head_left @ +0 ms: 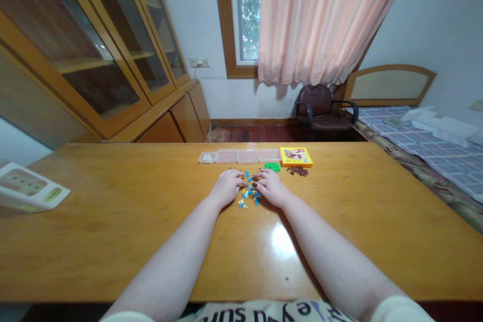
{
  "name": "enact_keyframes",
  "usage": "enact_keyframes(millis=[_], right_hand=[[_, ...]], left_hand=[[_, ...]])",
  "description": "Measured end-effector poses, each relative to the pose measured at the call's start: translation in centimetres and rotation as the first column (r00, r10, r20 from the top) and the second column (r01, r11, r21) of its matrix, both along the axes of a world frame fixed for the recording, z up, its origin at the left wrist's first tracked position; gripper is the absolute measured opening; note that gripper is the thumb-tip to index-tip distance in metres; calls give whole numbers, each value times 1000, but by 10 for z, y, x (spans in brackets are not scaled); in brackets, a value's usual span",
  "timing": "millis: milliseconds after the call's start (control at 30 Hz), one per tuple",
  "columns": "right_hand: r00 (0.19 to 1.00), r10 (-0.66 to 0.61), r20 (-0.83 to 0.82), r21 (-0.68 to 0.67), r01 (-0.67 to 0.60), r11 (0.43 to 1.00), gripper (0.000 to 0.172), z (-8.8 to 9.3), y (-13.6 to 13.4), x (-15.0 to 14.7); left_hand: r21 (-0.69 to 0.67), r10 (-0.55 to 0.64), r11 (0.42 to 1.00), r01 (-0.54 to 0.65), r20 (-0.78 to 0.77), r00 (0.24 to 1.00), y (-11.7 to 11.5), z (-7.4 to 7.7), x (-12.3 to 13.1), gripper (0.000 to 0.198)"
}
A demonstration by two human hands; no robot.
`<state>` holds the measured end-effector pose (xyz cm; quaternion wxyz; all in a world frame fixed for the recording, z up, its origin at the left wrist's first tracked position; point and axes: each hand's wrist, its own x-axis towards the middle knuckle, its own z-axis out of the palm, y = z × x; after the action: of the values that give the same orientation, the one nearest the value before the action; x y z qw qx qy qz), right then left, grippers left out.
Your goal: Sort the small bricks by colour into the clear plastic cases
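On the wooden table, a loose pile of small blue, yellow and white building-block pieces (250, 194) lies between my two hands. My left hand (227, 187) rests at the pile's left side, its fingers reaching inward and slightly apart. From the other side my right hand (272, 187) reaches in, thumb and fingers spread near a few blue pieces (248, 174). No piece can be made out in the grasp of either hand. Just past my right hand is a heap of green pieces (271, 166), with brown pieces (298, 171) to its right.
A row of clear plastic trays (226, 156) stands behind the pieces; the leftmost holds something white. Beside them lies a yellow box (296, 156). At the table's left edge is a white holder (32, 188). A chair (320, 105) and a bed (426, 126) stand beyond the table.
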<state>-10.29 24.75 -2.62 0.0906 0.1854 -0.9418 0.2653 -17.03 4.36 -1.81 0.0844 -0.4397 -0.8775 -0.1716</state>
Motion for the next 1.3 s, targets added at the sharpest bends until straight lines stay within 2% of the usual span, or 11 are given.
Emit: enact_keyframes(millis=[200, 467, 567, 833, 1067, 1200, 1300], right_hand=[[1000, 4, -16, 5, -4, 1000, 27, 1, 0, 1], [999, -19, -40, 10, 19, 1000, 29, 2, -1, 0], [998, -28, -53, -5, 28, 1000, 31, 4, -1, 0], [999, 16, -41, -12, -16, 1000, 29, 0, -1, 1], [996, -33, -80, -63, 28, 998, 30, 2, 1, -1], [997, 38, -72, -118, -47, 992, 28, 3, 0, 1], [995, 82, -57, -119, -88, 989, 27, 3, 0, 2]], left_hand=[[-12, -63, 998, 63, 21, 998, 1, 4, 3, 30], [-23, 30, 999, -29, 20, 999, 1, -6, 0, 34], [-6, 60, 998, -60, 11, 998, 1, -6, 0, 34], [29, -82, 996, 81, 29, 996, 2, 2, 5, 30], [17, 1, 1000, -1, 45, 999, 2, -5, 4, 29], [8, 73, 997, -74, 43, 996, 2, -5, 3, 34], [23, 61, 998, -62, 26, 998, 2, -3, 3, 35]])
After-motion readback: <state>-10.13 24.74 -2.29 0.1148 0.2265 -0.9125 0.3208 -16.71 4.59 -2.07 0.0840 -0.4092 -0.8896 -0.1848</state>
